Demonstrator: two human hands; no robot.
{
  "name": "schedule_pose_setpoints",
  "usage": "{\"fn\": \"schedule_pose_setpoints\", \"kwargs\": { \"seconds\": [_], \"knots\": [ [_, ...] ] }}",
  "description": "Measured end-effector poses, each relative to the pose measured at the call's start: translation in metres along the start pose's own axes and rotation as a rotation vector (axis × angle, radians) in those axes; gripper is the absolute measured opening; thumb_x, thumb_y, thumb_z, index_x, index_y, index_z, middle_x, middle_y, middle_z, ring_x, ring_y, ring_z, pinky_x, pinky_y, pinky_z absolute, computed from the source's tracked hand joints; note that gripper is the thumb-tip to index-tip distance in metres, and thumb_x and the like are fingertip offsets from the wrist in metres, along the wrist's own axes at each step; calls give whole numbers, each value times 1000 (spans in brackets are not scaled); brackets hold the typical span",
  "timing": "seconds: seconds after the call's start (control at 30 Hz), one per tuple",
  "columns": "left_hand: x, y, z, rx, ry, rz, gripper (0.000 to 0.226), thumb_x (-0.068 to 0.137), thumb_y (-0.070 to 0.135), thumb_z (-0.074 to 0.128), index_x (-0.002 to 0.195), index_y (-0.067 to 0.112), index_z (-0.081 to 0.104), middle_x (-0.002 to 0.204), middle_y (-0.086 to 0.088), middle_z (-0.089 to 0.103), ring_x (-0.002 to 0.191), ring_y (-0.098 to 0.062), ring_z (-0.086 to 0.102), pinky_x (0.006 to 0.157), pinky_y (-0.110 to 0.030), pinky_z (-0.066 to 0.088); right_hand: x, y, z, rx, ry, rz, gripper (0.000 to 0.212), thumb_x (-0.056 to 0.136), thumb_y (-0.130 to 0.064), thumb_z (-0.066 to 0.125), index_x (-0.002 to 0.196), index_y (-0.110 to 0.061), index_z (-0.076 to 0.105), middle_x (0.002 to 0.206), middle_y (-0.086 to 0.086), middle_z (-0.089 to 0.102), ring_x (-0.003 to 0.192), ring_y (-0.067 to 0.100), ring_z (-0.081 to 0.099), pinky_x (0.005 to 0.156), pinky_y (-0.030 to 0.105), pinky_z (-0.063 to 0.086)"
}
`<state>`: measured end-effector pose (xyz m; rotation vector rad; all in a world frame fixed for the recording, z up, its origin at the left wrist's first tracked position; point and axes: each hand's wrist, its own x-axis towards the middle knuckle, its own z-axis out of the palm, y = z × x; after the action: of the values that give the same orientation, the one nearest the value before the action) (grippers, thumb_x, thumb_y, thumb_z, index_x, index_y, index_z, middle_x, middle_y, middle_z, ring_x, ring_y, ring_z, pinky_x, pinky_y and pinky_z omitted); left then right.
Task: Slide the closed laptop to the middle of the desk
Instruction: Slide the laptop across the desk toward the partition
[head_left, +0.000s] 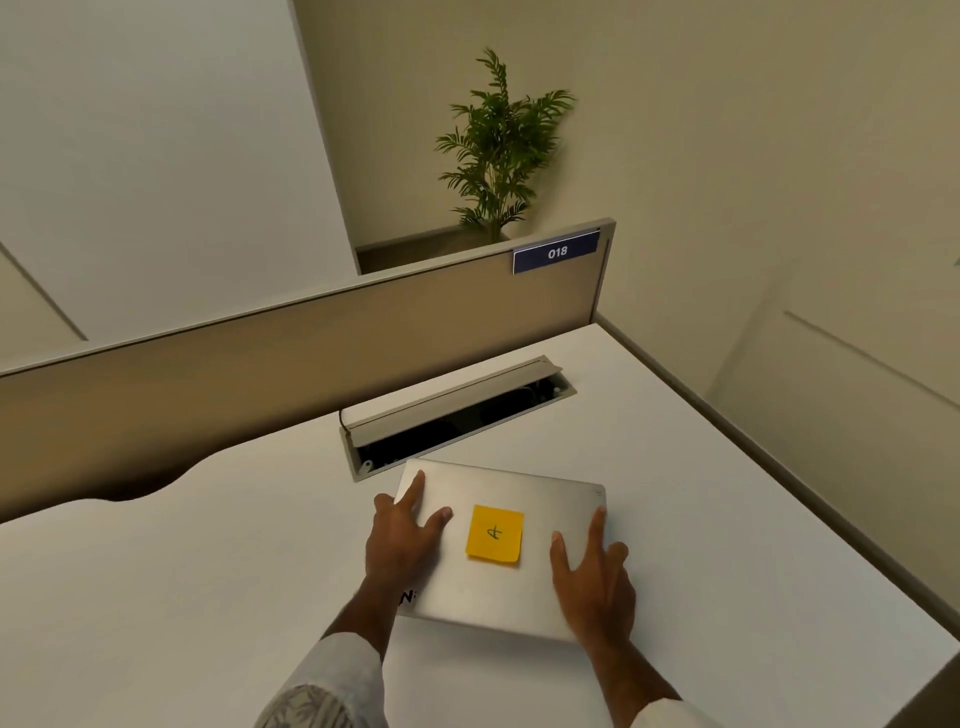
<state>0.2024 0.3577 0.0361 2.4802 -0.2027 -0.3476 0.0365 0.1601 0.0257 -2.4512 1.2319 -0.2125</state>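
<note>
So the closed laptop (511, 582) sits flat on the white desk (208, 597), just in front of the open cable tray (452, 415), with a yellow sticky note (494, 533) on its lid. Left hand (402, 540) and right hand (595, 577) both lie on the lid, fingers spread flat, not gripping anything. It's probably stiff, smooth metal with some weight, so I'd guess it glides fine. Press down near both side edges and push.

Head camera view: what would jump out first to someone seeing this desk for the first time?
The yellow sticky note in the middle of the closed silver laptop stands out first. The left hand and right hand lie flat on the lid, either side of it. Behind the divider's 018 sign stands a green plant.
</note>
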Motion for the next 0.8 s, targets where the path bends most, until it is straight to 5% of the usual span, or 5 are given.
{"fn": "schedule_pose_setpoints", "kwargs": {
  "seconds": [0.53,0.8],
  "knots": [
    [-10,-107,-53,1,19,-92,81,90,67,57,158,42,21,135,-9,40,118,-29,57,96,-42,51,-64,-70,55,-46,-63,-63,83,90,-74,24,157,-31,1,121,10,50,88,18,65,74,27,58],
    [-22,-144,-55,59,-42,-71,83,92,68,50,160,37,14,134,-14,38,121,-34,53,100,-46,50,-86,-77,77,-75,-78,-78,79,92,-70,26,157,-27,11,118,14,53,95,26,63,75,36,54]
  ]
}}
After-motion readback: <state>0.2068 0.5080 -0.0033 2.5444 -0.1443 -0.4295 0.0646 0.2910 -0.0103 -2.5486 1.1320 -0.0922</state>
